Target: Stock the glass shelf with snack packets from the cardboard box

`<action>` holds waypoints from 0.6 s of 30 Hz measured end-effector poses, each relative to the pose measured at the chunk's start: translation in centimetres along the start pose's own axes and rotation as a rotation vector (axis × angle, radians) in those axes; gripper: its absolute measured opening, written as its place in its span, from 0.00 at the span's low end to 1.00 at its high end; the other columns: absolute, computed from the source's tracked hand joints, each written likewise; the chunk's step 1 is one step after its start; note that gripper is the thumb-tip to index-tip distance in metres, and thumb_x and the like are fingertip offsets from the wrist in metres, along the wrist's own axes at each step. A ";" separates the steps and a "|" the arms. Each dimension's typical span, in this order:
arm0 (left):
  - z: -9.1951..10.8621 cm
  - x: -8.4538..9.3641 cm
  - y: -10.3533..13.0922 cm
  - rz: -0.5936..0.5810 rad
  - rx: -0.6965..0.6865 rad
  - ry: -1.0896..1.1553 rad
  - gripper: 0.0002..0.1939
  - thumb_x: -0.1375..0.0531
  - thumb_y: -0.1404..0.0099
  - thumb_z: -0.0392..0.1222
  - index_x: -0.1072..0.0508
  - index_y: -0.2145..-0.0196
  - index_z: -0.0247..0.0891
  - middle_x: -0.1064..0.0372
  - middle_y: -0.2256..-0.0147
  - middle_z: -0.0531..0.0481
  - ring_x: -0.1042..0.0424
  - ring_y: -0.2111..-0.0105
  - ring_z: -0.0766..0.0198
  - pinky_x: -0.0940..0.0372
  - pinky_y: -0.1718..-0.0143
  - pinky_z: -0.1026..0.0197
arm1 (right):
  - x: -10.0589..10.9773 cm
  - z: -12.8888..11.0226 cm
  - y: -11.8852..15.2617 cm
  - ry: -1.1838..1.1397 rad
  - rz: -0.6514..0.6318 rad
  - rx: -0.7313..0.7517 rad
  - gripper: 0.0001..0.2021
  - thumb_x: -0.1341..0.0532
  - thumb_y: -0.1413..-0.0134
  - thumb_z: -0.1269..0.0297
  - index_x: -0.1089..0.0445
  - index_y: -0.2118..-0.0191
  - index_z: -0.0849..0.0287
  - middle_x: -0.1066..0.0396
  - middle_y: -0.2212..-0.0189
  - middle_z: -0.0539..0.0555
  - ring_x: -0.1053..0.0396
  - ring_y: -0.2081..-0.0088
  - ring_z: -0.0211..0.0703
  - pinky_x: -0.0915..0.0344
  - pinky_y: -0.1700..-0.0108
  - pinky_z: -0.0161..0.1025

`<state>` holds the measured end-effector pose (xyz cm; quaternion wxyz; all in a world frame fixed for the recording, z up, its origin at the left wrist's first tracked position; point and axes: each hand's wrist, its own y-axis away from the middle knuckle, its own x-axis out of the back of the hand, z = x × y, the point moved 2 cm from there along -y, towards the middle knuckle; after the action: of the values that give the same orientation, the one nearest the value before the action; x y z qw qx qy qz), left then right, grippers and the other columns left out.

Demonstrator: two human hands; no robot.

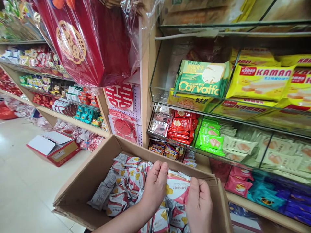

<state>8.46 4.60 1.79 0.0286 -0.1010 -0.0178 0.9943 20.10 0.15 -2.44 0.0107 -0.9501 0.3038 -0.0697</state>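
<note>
"Snack packet (pixel 178 186), pink and white with a yellow picture. Where is it exactly?"

"Held over the open cardboard box (pixel 80 181), between the two hands. The left hand (pixel 156 182) has its grip closed on one end."

"And the right hand (pixel 198 202)?"

"Closed too, its thumb along the other end, so the packet is stretched between them with its printed face showing."

"Does it touch what lies below?"

"I can't tell. Small wrapped packets (pixel 116 204) are heaped in the box beneath it, many with the same pink and white print, some showing greyish sides."

"What stands around the box?"

"Glass-fronted shelves beyond it and to the right. A green Carvalfo pack (pixel 202 77) lies beside yellow Kaman packs (pixel 261 81), and the shelf under those holds red packets (pixel 183 127) and bright green packets (pixel 211 137)."

"And to the left?"

"A red carton (pixel 54 149) on the pale floor (pixel 17 174), white flaps raised. Above, a dark red gift bag (pixel 89 42) in clear plastic, near a round red paper cutout (pixel 119 96)."
</note>
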 end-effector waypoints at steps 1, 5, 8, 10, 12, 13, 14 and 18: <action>-0.1 0.0 0.0 -0.003 0.034 0.038 0.21 0.44 0.45 0.59 0.43 0.79 0.38 0.50 0.79 0.58 0.50 0.77 0.70 0.48 0.75 0.68 | 0.0 0.1 0.2 -0.060 -0.013 0.018 0.18 0.49 0.49 0.46 0.40 0.71 0.58 0.34 0.77 0.51 0.37 0.75 0.39 0.39 0.72 0.34; -0.5 -0.4 0.3 0.019 0.126 0.195 0.18 0.42 0.46 0.55 0.41 0.77 0.39 0.48 0.78 0.58 0.46 0.76 0.70 0.46 0.72 0.68 | -0.2 0.2 0.8 -0.293 -0.039 -0.062 0.16 0.47 0.49 0.48 0.43 0.72 0.57 0.36 0.79 0.48 0.38 0.78 0.36 0.39 0.75 0.32; -0.7 -0.8 0.4 0.035 0.137 0.233 0.17 0.42 0.45 0.54 0.41 0.77 0.39 0.47 0.78 0.58 0.45 0.76 0.70 0.45 0.70 0.68 | -0.3 0.0 0.8 -0.401 -0.073 -0.179 0.15 0.46 0.50 0.49 0.43 0.71 0.57 0.34 0.78 0.48 0.37 0.77 0.36 0.39 0.76 0.31; -0.6 -0.8 0.3 0.073 0.108 0.186 0.19 0.42 0.46 0.56 0.41 0.77 0.39 0.48 0.78 0.58 0.46 0.76 0.70 0.45 0.71 0.69 | -0.2 -0.3 0.8 -0.387 -0.074 -0.197 0.16 0.46 0.50 0.47 0.42 0.70 0.57 0.35 0.78 0.47 0.38 0.78 0.35 0.41 0.78 0.29; -0.4 -0.8 0.4 0.119 0.064 0.118 0.20 0.42 0.46 0.58 0.41 0.78 0.39 0.48 0.78 0.58 0.47 0.76 0.70 0.46 0.73 0.69 | -0.1 -0.6 1.1 -0.321 -0.067 -0.209 0.18 0.47 0.51 0.44 0.41 0.69 0.56 0.38 0.81 0.46 0.42 0.81 0.33 0.43 0.81 0.28; -0.3 -0.9 0.5 0.132 0.052 0.092 0.20 0.42 0.47 0.59 0.40 0.78 0.39 0.47 0.78 0.58 0.47 0.76 0.70 0.45 0.72 0.69 | -0.1 -0.8 1.2 -0.288 -0.063 -0.218 0.19 0.48 0.52 0.43 0.41 0.68 0.56 0.40 0.83 0.45 0.44 0.83 0.32 0.45 0.83 0.28; -0.3 -0.9 0.7 0.140 0.048 0.076 0.20 0.43 0.47 0.60 0.39 0.78 0.39 0.46 0.77 0.58 0.46 0.76 0.69 0.45 0.72 0.68 | -0.1 -1.0 1.4 -0.260 -0.065 -0.229 0.20 0.48 0.52 0.42 0.41 0.69 0.56 0.42 0.85 0.44 0.46 0.85 0.32 0.46 0.84 0.29; -1.4 -0.8 1.1 0.148 0.136 0.094 0.20 0.42 0.49 0.60 0.37 0.75 0.40 0.42 0.76 0.56 0.42 0.73 0.67 0.43 0.69 0.67 | -0.2 -1.7 1.7 -0.197 -0.072 -0.238 0.20 0.48 0.53 0.41 0.42 0.73 0.56 0.42 0.87 0.44 0.48 0.87 0.32 0.49 0.87 0.30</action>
<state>9.49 3.53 0.59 -0.0372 -0.1463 0.0584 0.9868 18.71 -1.09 -0.93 -0.0745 -0.9572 0.2730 0.0599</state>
